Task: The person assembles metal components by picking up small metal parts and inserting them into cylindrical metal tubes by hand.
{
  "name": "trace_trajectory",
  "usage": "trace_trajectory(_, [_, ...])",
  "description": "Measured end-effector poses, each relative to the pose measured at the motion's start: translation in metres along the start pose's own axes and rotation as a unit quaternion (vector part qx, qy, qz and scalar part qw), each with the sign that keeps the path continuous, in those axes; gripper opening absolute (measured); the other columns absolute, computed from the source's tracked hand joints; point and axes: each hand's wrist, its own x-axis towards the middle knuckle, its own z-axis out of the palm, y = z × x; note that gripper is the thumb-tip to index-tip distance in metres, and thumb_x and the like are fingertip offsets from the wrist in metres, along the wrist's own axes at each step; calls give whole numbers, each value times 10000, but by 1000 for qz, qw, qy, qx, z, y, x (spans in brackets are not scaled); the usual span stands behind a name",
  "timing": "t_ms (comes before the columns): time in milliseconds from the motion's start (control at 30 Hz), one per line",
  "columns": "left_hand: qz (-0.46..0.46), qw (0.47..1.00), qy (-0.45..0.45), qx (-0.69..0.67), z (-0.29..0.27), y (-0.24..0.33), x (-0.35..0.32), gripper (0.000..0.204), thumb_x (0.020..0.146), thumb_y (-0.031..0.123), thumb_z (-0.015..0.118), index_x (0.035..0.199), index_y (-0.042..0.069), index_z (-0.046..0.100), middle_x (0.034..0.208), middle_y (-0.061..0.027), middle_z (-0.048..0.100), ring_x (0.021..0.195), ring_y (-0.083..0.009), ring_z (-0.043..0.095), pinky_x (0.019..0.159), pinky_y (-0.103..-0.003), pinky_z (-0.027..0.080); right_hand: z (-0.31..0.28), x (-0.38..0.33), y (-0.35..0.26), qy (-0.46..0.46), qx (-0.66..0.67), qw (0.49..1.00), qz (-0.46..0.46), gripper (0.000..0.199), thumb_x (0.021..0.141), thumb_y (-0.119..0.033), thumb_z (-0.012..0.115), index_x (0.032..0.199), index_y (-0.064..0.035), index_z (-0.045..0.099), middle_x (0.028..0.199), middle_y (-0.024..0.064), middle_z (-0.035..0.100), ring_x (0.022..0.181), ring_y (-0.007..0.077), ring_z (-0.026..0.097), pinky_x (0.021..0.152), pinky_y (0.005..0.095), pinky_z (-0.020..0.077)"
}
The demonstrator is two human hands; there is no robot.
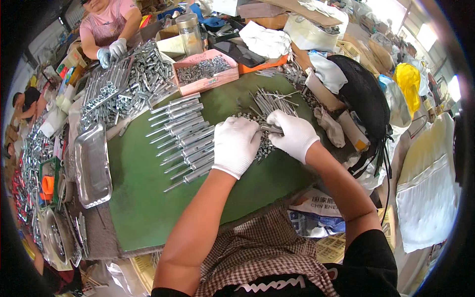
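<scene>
A pink cardboard box (207, 74) in the upper middle of the frame holds a heap of small grey metal parts. Just above it stands a clear jar (190, 33) with a metal lid; its contents cannot be made out. At the left, a shiny steel tray (92, 166) lies on the edge of the green mat (143, 193), and below it at the lower left sits a round metal bowl (53, 241) with some small hardware inside.

Near the centre, both white-gloved hands meet over a pile of small nuts (261, 143). The left hand (236, 144) is curled, fingers drawn in close, and seems to pinch something small, though the glove hides it. The right hand (294, 134) has its fingers closed around a metal bolt (271, 129), which lies between the two hands; its long axis runs roughly left to right, tilted slightly, the free end pointing toward the left hand.

Left of the hands, a row of finished sleeve bolts (185, 141) lies side by side on the mat, each slanting from lower left to upper right. Above the right hand, loose thin rods (271, 101) fan out toward the upper right.

At the upper left, another person's gloved hands (111, 52) rest over a large heap of similar hardware (133, 81).
</scene>
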Motion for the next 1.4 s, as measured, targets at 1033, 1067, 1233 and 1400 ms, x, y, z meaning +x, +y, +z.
trace_trajectory(1033, [-102,968,168,158,-40,-37,-6,177,793,36,656,906,166,695,877,-56,691,820,-293,623,726,-413,481,5,116,-17,-106,-221,969,43,342,802,-324,616,1007,-65,705,1088,191,680,1030,361,655,901,436,522])
trace_trajectory(1067, [-105,967,167,159,-41,-37,-6,177,793,36,656,906,166,695,877,-56,691,820,-293,623,726,-413,481,7,117,-15,-100,-219,970,36,342,803,-305,615,1013,-53,710,1082,194,695,1015,362,669,907,438,528])
trace_trajectory(1233, [-102,969,175,142,-39,-37,-6,181,790,35,659,904,171,690,867,-44,688,829,-295,621,715,-415,480,1,112,-23,-139,-278,949,58,315,818,-278,604,1024,-62,705,1099,182,686,1039,356,658,920,436,522])
trace_trajectory(1400, [-94,969,178,146,-36,-37,-7,205,772,36,676,915,184,676,885,-40,671,820,-299,612,693,-427,460,8,113,-32,-101,-235,967,-9,308,859,-261,602,1095,-76,672,1178,158,630,1114,340,617,952,429,505])
